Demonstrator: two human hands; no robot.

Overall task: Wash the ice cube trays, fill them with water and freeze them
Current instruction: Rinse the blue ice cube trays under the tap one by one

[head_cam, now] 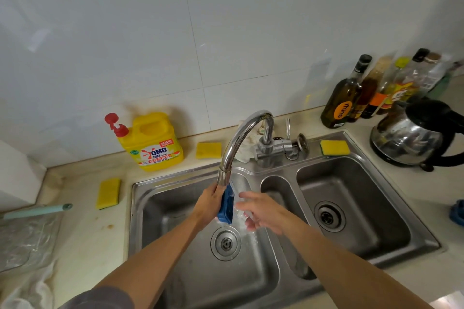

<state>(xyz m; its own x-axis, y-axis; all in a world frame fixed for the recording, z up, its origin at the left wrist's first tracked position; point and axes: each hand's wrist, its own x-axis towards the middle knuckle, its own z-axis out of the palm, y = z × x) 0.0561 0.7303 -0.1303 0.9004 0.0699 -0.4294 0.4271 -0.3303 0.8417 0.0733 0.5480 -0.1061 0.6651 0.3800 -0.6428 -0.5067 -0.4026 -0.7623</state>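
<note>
**Blue tray under the running tap**

We face a white tiled wall above a pale countertop that holds a steel double sink. A kettle stands at the right and a yellow detergent bottle at the back left. The curved faucet reaches over the left basin. Under its spout our left hand grips the blue ice cube tray, held on edge above the drain. Our right hand, fingers loosely spread, lies against the tray's right side in the running water. A yellow sponge lies left of the sink.
</note>
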